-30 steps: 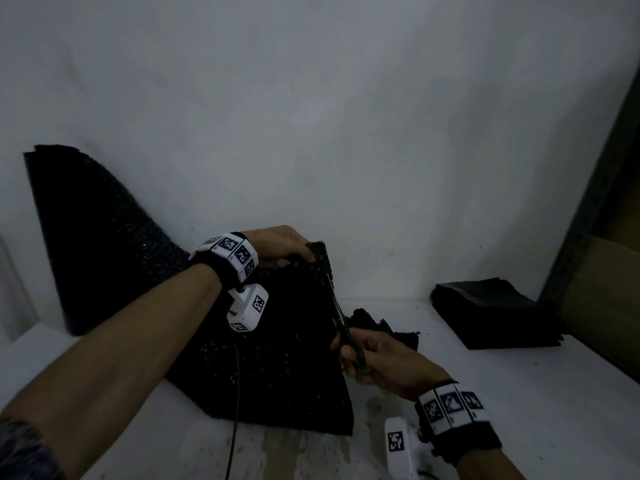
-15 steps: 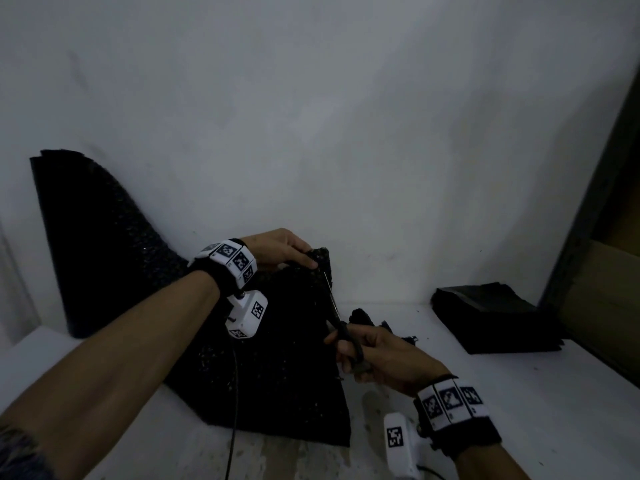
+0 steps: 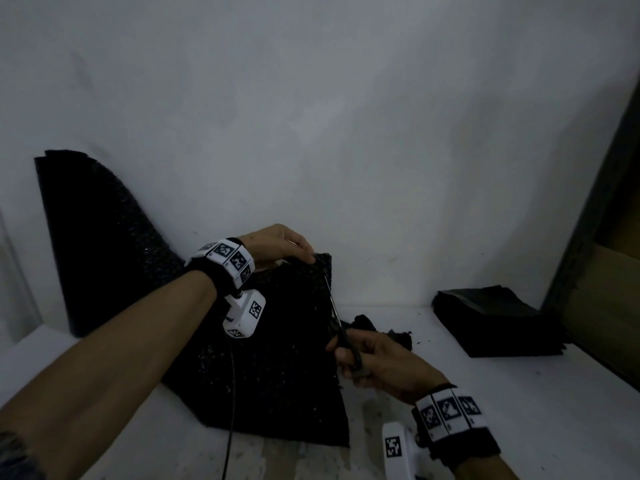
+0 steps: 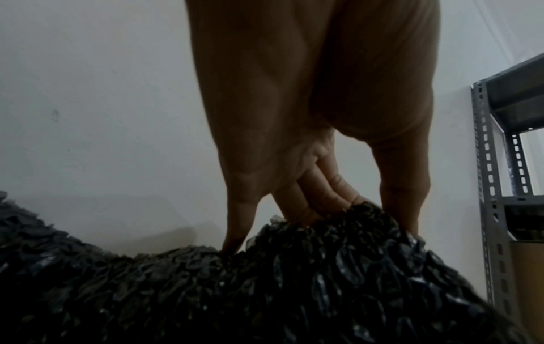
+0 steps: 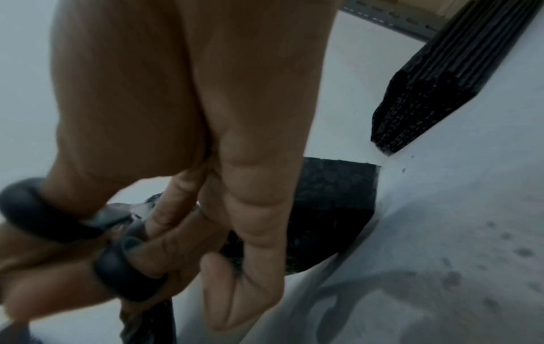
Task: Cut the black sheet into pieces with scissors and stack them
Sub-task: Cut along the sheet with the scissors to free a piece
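A large black bubble sheet (image 3: pixel 263 368) runs from the back wall at the left down onto the white table. My left hand (image 3: pixel 280 244) pinches its raised top right corner (image 4: pixel 362 223), with fingers behind the sheet and thumb in front. My right hand (image 3: pixel 377 362) grips black-handled scissors (image 3: pixel 341 327), thumb and fingers through the loops (image 5: pixel 123 274). The blades point up along the sheet's right edge, just below the left hand. A cut black piece (image 3: pixel 388 332) lies behind the right hand. A stack of black pieces (image 3: pixel 495 322) sits at the right.
A grey wall rises close behind the table (image 3: pixel 519 410). A metal shelf upright (image 4: pixel 485 186) and a brown board (image 3: pixel 602 306) stand at the right edge. Small black scraps dot the table near the stack. A cable (image 3: pixel 230 410) hangs from the left wrist camera.
The scissors and my right hand have moved up along the sheet's right edge, closer to the held corner. My left hand keeps the same hold.
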A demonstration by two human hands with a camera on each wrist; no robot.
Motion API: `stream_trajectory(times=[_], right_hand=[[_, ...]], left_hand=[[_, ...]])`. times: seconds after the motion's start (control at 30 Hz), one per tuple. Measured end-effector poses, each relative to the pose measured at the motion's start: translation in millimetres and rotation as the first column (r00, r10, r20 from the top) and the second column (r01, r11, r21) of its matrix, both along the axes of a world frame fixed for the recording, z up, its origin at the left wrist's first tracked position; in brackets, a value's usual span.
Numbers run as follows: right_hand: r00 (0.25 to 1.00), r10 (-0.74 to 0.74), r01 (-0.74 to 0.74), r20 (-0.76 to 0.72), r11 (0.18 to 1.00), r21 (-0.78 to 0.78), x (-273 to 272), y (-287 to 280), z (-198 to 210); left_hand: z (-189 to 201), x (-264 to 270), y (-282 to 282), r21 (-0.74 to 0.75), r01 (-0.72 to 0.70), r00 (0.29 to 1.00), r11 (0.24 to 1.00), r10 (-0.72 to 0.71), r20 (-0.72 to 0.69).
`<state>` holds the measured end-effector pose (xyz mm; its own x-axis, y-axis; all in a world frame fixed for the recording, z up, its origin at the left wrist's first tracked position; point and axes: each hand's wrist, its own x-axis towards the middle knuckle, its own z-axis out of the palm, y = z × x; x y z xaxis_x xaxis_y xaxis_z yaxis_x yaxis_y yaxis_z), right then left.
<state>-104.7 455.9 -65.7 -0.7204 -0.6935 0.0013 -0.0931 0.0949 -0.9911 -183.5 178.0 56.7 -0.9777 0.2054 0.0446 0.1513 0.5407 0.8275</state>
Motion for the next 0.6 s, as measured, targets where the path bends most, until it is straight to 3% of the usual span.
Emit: stream_trajectory(times=[0.6], right_hand=[[1.000, -0.004, 0.004, -0.016, 1.000, -0.025, -13, -9, 11]], left_hand=[[0, 1, 6, -0.040, 0.027, 0.999, 0.999, -0.028, -0.023]])
